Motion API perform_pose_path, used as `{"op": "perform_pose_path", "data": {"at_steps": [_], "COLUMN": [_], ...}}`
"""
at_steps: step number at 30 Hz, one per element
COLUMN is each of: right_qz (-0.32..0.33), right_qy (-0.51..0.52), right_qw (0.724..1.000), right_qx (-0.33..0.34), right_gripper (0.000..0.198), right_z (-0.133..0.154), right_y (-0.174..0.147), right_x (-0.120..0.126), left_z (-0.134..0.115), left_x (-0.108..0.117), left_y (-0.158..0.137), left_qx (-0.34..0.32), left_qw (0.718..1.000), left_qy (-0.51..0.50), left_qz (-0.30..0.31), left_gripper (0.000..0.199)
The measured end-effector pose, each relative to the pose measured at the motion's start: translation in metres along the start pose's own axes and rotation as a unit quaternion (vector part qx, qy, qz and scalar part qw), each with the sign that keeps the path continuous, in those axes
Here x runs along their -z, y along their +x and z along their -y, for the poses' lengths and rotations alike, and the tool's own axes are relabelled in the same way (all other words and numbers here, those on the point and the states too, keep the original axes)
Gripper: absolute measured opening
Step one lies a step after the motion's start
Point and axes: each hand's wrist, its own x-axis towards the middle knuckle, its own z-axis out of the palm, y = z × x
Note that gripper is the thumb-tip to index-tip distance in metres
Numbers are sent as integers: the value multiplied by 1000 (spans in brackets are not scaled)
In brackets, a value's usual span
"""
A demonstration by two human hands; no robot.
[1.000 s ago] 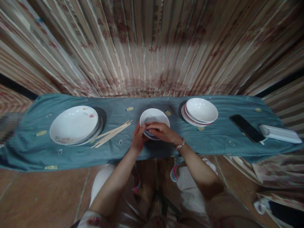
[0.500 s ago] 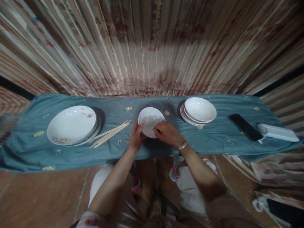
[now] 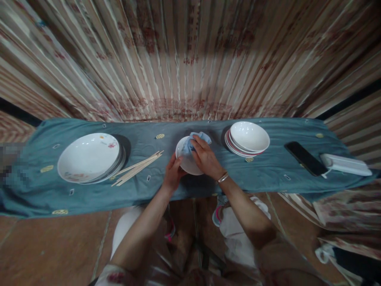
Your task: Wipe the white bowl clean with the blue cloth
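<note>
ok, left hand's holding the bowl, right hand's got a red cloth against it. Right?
The color is wrong: the cloth is light blue, as the head view shows. The left hand is holding the bowl, and the right hand has the cloth against it.

From twelve to three o'clock, the blue cloth [image 3: 204, 137] and right hand [image 3: 204, 157] hide the bowl [image 3: 190, 166]'s rim from us; around eight, we lose most fingers of the left hand [image 3: 172, 174] beneath it. The pixelated patch [image 3: 10, 161] at nine is unreadable. The picture's edge cuts the curtain [image 3: 190, 71] at twelve, a dark item [image 3: 357, 262] at four.
</note>
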Motion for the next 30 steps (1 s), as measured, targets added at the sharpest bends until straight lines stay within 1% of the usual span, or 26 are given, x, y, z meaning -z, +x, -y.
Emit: {"op": "perform_pose_path", "data": {"at_steps": [5,9,12,15,19,21,25,27,30], "right_qz": [9,33,54,73,87,97,122,126,127], "right_qy": [94,143,179,220,264,288,307,309,292], "right_qw": [995,987,980,970,957,948,939,939,944], "right_qx": [30,66,71,78,89,98,93,88,85], "right_gripper": [44,42,39,35,28,24,21,21,20], "right_z": [7,15,21,27,35,37,38,35,29], "right_y": [4,5,5,2,-3,-6,-12,-15,-18], "right_x": [0,-1,0,2,8,12,18,20,22], "left_z": [0,0,1,1,-3,-5,-7,-6,-5], "left_x": [-2,0,2,3,4,3,3,4,7], "left_y": [-3,-3,-3,-2,0,1,4,5,7], "left_qx": [14,15,23,31,42,33,-20,-29,-20], "left_qw": [1000,999,999,999,998,998,997,998,999], "left_qy": [-1,-10,-16,-27,-46,-55,-69,-58,-42], "left_qz": [16,29,35,31,19,14,2,7,19], "left_gripper": [48,50,50,51,44,39,27,28,37]}}
